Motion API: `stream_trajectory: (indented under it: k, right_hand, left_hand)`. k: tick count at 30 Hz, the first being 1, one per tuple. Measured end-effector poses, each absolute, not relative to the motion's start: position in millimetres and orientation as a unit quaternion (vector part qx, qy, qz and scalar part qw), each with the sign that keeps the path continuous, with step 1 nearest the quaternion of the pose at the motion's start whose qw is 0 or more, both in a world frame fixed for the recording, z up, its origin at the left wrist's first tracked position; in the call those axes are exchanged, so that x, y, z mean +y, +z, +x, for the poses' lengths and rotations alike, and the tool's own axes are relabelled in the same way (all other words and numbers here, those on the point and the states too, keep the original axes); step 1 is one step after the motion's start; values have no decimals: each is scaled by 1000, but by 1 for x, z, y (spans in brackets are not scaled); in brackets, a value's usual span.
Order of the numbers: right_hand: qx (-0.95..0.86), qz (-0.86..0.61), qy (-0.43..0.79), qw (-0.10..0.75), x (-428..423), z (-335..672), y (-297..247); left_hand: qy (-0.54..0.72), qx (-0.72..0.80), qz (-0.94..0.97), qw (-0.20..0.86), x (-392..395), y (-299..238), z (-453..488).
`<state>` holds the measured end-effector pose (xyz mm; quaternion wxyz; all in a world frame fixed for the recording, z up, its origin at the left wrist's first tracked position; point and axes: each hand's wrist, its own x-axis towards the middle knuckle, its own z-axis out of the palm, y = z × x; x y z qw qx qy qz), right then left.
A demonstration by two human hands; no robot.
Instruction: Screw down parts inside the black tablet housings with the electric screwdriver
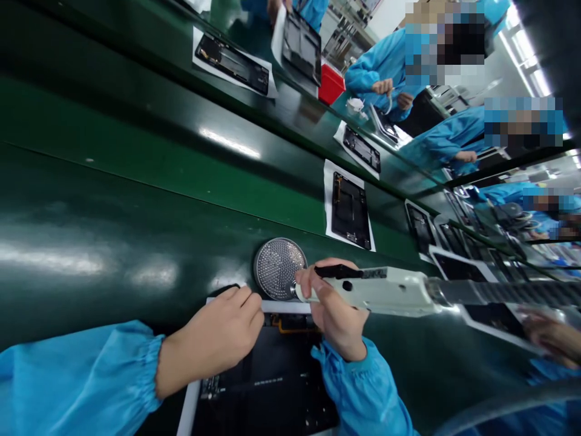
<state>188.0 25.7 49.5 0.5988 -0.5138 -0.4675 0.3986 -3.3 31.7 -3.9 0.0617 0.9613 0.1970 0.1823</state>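
One dimpled dish (pixel 278 263) just beyond the open device (pixel 272 387)

Head view, operating remotely. My right hand (pixel 340 326) is the nearer to the dish. Its fingers are wrapped around a pale tool (pixel 394 292), well gripped near the front, with the black lever (pixel 338 270) along its top.

Key relation: the tool's long axis lies nearly crosswise in my view, tip to the left, with the ribbed hose (pixel 503 293) trailing off right. The tip overlaps the dish's lower right rim; whether it touches, I cannot tell from this angle. From the right fingers, the dish lies to the left and slightly ahead.

My left hand (pixel 222 330) is at the device's far edge, by the white strip (pixel 285 307). Its fingers are curled and bunched, knuckles up; I cannot tell whether they pinch anything. From them the dish lies ahead and to the right, near.

The device sits on the tabletop (pixel 213 242) below both hands, dark inside facing up. Its near end is cut off, so I leave its long axis unrecorded.
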Motion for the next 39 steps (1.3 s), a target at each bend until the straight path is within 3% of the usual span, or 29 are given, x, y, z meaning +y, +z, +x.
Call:
stream_trajectory:
  k: [10, 18, 39]
  right_hand:
    - [-489, -466, 415, 609, 24, 193, 43]
    - [-509, -422, 386, 644, 2, 198, 77]
    - [-540, -473, 382, 582, -16, 192, 53]
  left_hand:
    - [154, 205, 961, 106, 32, 0, -5]
    - [186, 185, 949, 173, 37, -3, 2]
    - [189, 168, 964, 83, 31, -9, 15]
